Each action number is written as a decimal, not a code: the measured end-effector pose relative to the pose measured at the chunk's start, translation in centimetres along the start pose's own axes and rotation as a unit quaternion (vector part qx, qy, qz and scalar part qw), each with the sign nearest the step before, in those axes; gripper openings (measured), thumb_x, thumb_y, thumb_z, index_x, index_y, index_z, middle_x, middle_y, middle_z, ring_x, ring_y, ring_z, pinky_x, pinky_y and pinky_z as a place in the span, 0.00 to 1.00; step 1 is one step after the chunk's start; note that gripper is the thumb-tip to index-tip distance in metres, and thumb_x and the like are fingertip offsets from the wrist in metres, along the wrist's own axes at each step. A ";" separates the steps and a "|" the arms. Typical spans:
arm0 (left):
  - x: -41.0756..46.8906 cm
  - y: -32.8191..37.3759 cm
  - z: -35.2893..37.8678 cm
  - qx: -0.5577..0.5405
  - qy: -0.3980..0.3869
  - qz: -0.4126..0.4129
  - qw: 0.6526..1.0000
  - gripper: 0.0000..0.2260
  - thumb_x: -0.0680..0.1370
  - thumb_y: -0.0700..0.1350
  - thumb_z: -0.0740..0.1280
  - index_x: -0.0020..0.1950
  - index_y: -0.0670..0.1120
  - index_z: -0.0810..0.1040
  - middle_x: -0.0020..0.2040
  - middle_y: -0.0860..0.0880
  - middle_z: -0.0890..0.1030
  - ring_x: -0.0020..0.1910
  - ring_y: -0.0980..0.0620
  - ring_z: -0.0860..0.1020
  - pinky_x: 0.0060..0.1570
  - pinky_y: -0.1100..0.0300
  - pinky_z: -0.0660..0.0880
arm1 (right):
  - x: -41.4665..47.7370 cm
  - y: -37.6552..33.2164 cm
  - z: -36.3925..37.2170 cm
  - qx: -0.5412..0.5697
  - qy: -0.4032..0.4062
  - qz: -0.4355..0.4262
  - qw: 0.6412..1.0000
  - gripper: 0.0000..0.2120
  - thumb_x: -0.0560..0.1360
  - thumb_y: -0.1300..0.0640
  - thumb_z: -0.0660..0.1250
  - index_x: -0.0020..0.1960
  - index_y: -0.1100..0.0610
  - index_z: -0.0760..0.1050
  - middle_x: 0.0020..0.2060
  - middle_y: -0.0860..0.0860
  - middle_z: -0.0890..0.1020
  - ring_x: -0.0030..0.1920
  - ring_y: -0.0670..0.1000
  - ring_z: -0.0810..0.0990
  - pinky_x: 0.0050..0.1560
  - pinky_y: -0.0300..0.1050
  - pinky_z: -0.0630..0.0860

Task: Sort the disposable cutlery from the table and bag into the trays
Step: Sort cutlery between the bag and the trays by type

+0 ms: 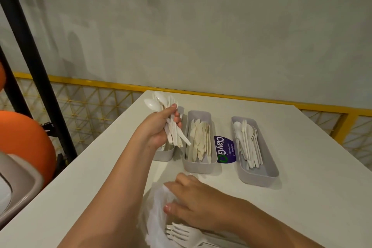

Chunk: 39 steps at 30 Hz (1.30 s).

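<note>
A: Where do the 3 trays sit?
B: Side by side on the table [302, 147]: left tray [164, 155], middle tray [198, 167], right tray [259, 177], with a sticker [224, 148] between the last 2.
A: And the bag [157, 207]?
B: Nearer, with forks [181, 234] touching its near right side.

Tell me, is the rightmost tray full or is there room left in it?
Not full. The rightmost tray holds a loose pile of white spoons lying lengthwise, and its near end shows bare floor.
</note>
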State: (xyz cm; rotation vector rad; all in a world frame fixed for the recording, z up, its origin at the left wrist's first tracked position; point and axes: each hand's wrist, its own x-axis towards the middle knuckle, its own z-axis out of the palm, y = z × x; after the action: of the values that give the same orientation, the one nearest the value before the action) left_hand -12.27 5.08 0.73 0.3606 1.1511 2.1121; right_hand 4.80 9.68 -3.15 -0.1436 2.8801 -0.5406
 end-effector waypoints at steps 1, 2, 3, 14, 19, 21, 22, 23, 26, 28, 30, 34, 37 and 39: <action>0.0 0.1 0.0 0.004 -0.011 0.004 1.000 0.11 0.80 0.42 0.61 0.38 0.42 0.72 0.27 0.49 0.71 0.22 0.56 0.72 0.27 0.64 0.74 | 0.0 0.0 -0.5 0.013 0.000 0.004 1.000 0.25 0.80 0.43 0.53 0.74 0.50 0.56 0.64 0.49 0.64 0.66 0.50 0.64 0.67 0.51 0.65; 0.0 0.2 -0.1 0.006 -0.019 0.010 1.000 0.10 0.80 0.42 0.61 0.39 0.43 0.72 0.28 0.49 0.71 0.22 0.56 0.72 0.27 0.65 0.74 | -0.1 0.0 -1.2 0.032 0.007 0.010 0.999 0.25 0.79 0.42 0.53 0.74 0.49 0.57 0.65 0.48 0.64 0.67 0.49 0.64 0.68 0.50 0.64; 0.0 0.2 -0.1 0.009 -0.025 0.016 1.000 0.10 0.80 0.42 0.60 0.39 0.43 0.72 0.29 0.49 0.71 0.23 0.56 0.72 0.27 0.64 0.74 | -0.1 0.1 -2.1 0.050 0.024 0.015 0.998 0.25 0.79 0.41 0.54 0.73 0.47 0.59 0.66 0.46 0.64 0.66 0.47 0.66 0.68 0.48 0.65; 0.1 0.7 -1.2 0.066 0.019 0.024 0.997 0.08 0.79 0.44 0.62 0.48 0.39 0.74 0.39 0.44 0.75 0.36 0.49 0.75 0.37 0.58 0.77 | 4.7 1.2 -9.4 0.128 0.318 0.068 0.937 0.10 0.75 0.52 0.66 0.43 0.58 0.79 0.29 0.48 0.75 0.32 0.47 0.73 0.36 0.44 0.71; -0.3 1.6 -1.5 0.082 0.007 0.045 0.996 0.10 0.80 0.44 0.61 0.46 0.39 0.76 0.39 0.42 0.80 0.37 0.47 0.81 0.43 0.53 0.80 | 7.6 0.0 -10.5 0.123 0.270 0.074 0.952 0.13 0.73 0.52 0.70 0.41 0.63 0.78 0.29 0.49 0.74 0.30 0.46 0.71 0.33 0.39 0.67; -0.5 2.2 -1.7 0.067 0.002 0.079 0.995 0.08 0.81 0.42 0.59 0.46 0.40 0.76 0.32 0.44 0.82 0.32 0.48 0.83 0.36 0.54 0.81 | 8.3 -0.5 -11.2 0.140 0.257 0.083 0.953 0.10 0.73 0.55 0.69 0.39 0.61 0.76 0.27 0.51 0.74 0.28 0.47 0.73 0.31 0.39 0.69; -0.7 2.4 -1.8 0.060 -0.007 0.084 0.995 0.08 0.81 0.42 0.59 0.47 0.40 0.75 0.32 0.43 0.82 0.31 0.48 0.83 0.34 0.54 0.81 | 8.6 -0.6 -11.5 0.153 0.253 0.087 0.951 0.09 0.73 0.56 0.68 0.38 0.60 0.75 0.26 0.51 0.74 0.26 0.47 0.73 0.28 0.38 0.68; -0.8 2.7 -2.0 0.055 -0.018 0.083 0.995 0.09 0.81 0.42 0.58 0.48 0.39 0.75 0.33 0.42 0.81 0.31 0.46 0.82 0.33 0.54 0.81 | 8.9 -0.7 -11.8 0.174 0.247 0.091 0.949 0.08 0.73 0.58 0.68 0.38 0.60 0.75 0.25 0.52 0.75 0.24 0.47 0.72 0.25 0.37 0.67; -0.7 3.4 -2.8 0.043 0.012 0.072 0.996 0.08 0.80 0.43 0.60 0.46 0.39 0.73 0.36 0.44 0.74 0.32 0.49 0.77 0.31 0.60 0.79 | 9.5 -0.3 -12.5 0.263 0.231 0.098 0.932 0.06 0.75 0.60 0.67 0.40 0.60 0.73 0.22 0.51 0.76 0.20 0.46 0.71 0.21 0.34 0.67; -0.6 3.7 -3.6 0.035 0.047 0.075 0.995 0.07 0.80 0.42 0.62 0.42 0.42 0.73 0.35 0.47 0.71 0.32 0.53 0.73 0.28 0.64 0.77 | 10.0 0.4 -12.6 0.304 0.246 0.110 0.914 0.06 0.77 0.61 0.65 0.41 0.61 0.72 0.25 0.54 0.76 0.18 0.44 0.71 0.21 0.35 0.69; -0.7 4.0 -4.4 0.030 0.055 0.072 0.995 0.08 0.79 0.42 0.62 0.41 0.43 0.73 0.34 0.48 0.71 0.32 0.54 0.72 0.27 0.65 0.76 | 10.6 1.5 -12.3 0.339 0.246 0.136 0.898 0.07 0.78 0.63 0.63 0.41 0.62 0.72 0.27 0.56 0.76 0.20 0.45 0.72 0.22 0.35 0.71; -0.9 4.2 -5.5 0.029 0.047 0.042 0.998 0.08 0.79 0.44 0.62 0.42 0.42 0.75 0.31 0.49 0.73 0.27 0.56 0.74 0.28 0.66 0.77 | 12.1 3.2 -10.7 0.343 0.210 0.208 0.892 0.02 0.77 0.65 0.64 0.45 0.64 0.72 0.29 0.57 0.77 0.20 0.45 0.74 0.22 0.35 0.71; -0.8 3.9 -5.8 0.042 0.022 0.037 0.998 0.09 0.79 0.45 0.63 0.42 0.42 0.75 0.30 0.50 0.74 0.25 0.57 0.74 0.28 0.66 0.76 | 13.4 3.8 -9.6 0.328 0.193 0.236 0.894 0.05 0.76 0.67 0.64 0.50 0.68 0.74 0.29 0.57 0.77 0.20 0.46 0.74 0.24 0.35 0.73; -0.7 3.6 -5.8 0.056 0.010 0.024 0.998 0.10 0.79 0.46 0.62 0.41 0.42 0.75 0.30 0.49 0.74 0.24 0.56 0.74 0.28 0.66 0.76 | 14.2 3.8 -9.0 0.317 0.182 0.239 0.899 0.06 0.76 0.67 0.65 0.51 0.70 0.75 0.29 0.57 0.77 0.21 0.46 0.75 0.27 0.35 0.75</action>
State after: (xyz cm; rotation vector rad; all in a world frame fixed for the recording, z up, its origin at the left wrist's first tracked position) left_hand -16.49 -0.32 0.48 0.4247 1.2887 2.1020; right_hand -11.22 14.48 1.06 0.8179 2.7159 -1.4643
